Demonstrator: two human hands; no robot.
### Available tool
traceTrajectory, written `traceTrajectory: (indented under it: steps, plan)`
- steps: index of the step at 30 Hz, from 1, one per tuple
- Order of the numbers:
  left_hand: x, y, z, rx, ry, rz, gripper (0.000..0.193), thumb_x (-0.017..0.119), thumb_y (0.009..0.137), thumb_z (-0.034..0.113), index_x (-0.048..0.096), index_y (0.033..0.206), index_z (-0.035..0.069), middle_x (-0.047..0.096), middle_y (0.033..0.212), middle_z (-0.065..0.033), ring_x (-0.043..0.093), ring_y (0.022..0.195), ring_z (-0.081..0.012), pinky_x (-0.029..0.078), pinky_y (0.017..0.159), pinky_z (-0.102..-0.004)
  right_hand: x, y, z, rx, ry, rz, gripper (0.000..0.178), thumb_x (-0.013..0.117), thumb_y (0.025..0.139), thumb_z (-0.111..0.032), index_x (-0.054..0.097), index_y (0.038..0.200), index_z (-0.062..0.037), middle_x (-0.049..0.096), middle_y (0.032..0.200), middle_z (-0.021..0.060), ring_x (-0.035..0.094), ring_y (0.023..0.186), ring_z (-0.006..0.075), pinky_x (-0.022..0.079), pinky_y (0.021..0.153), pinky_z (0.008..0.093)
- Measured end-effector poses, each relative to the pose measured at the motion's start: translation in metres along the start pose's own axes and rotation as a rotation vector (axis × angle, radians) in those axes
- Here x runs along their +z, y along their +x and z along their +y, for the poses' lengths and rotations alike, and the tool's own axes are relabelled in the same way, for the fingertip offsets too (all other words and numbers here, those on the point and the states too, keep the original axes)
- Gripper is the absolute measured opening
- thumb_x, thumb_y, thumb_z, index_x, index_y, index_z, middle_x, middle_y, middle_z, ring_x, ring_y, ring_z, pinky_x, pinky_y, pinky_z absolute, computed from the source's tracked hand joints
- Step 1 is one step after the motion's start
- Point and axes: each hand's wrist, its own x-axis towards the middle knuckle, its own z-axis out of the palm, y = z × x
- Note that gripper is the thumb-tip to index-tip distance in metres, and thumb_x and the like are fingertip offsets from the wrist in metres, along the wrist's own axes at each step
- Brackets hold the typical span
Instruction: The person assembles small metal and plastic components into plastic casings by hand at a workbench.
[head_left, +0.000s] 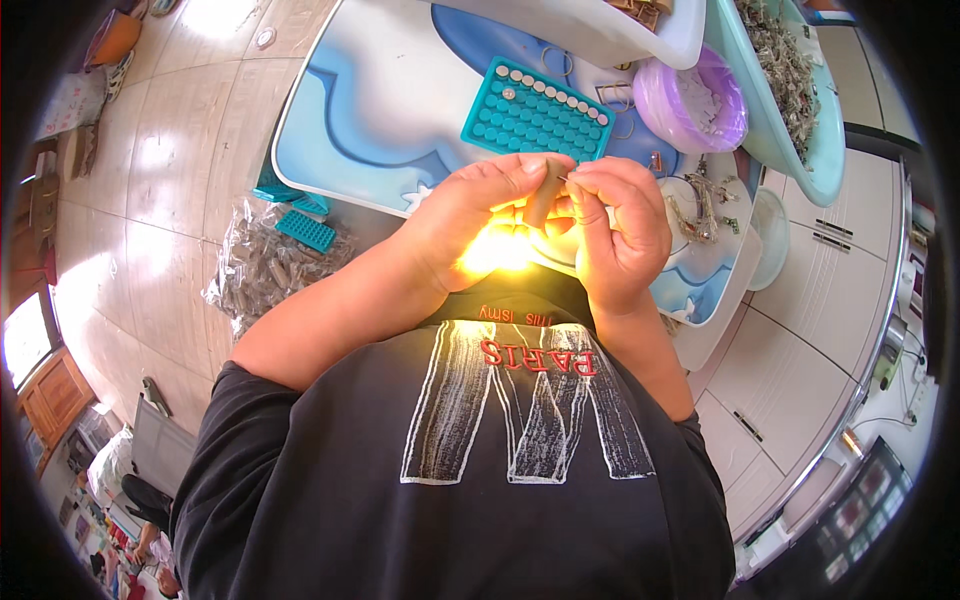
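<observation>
Close together above the near edge of the table, both my hands are closed at the fingertips. My left hand [480, 200] grips a small tan-brown rounded piece [544, 196] upright between thumb and fingers. Against its upper right side, my right hand [625, 215] pinches something thin, too small to make out. A strong yellow light [500, 250] glows just below the hands and washes out the lower fingers. Beyond them lies a teal tray [540, 108] with rows of round cups; round whitish pieces sit along its far row, and another lies in the row before it.
The blue-and-white table [370, 110] bears a purple bowl [650, 95] of white bits and a heap of small metal-looking parts [700, 205]. A pale teal basin [825, 150] stands right. Bagged pieces [250, 265] and a teal tray [305, 231] sit lower left; cabinets [810, 290] line the right.
</observation>
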Motion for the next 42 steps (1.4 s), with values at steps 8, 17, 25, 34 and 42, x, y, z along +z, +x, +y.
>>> traceTrajectory:
  steps: [8,17,25,34,42]
  plan:
    - [0.004,0.000,-0.002,0.035,0.070,-0.048,0.029,0.050,0.094,0.028,0.059,0.091,0.001,0.056,0.082,-0.0012,0.054,0.079,-0.0119,0.044,0.074,-0.0250,0.001,-0.001,0.000,0.020,0.047,0.031,0.014,0.067,0.074,0.005,0.061,0.084,-0.0017,0.061,0.081,0.0094,0.059,0.075,0.0246,0.048,0.068,0.0330]
    - [0.008,-0.005,-0.004,0.024,0.075,0.017,0.033,0.049,0.095,0.027,0.054,0.115,0.000,0.058,0.090,-0.0018,0.059,0.089,-0.0121,0.047,0.092,-0.0296,0.004,0.000,0.004,-0.131,-0.080,0.025,0.010,0.066,0.077,-0.001,0.058,0.082,-0.0021,0.061,0.081,0.0094,0.058,0.076,0.0274,0.049,0.073,0.0382]
    - [0.009,-0.004,-0.003,0.035,0.075,-0.052,0.029,0.048,0.096,0.026,0.056,0.110,0.001,0.058,0.085,-0.0013,0.057,0.082,-0.0117,0.047,0.089,-0.0296,0.005,-0.006,0.002,-0.115,-0.064,0.059,0.010,0.065,0.078,-0.001,0.057,0.084,-0.0017,0.061,0.086,0.0097,0.059,0.079,0.0278,0.051,0.077,0.0399]
    - [0.010,-0.004,-0.003,0.043,0.083,0.107,0.028,0.049,0.095,0.024,0.056,0.110,0.002,0.058,0.085,-0.0007,0.057,0.083,-0.0102,0.048,0.083,-0.0266,0.006,-0.003,0.004,-0.091,-0.051,0.017,0.009,0.066,0.077,-0.003,0.059,0.083,-0.0020,0.061,0.081,0.0101,0.060,0.078,0.0282,0.050,0.076,0.0389]
    - [-0.001,-0.006,-0.001,0.049,0.166,0.059,0.026,0.049,0.096,0.021,0.056,0.111,0.000,0.060,0.089,-0.0027,0.059,0.086,-0.0111,0.047,0.090,-0.0298,-0.001,-0.003,0.003,-0.053,-0.058,-0.084,0.014,0.069,0.076,-0.006,0.059,0.084,-0.0028,0.061,0.085,0.0102,0.059,0.080,0.0277,0.048,0.074,0.0362]
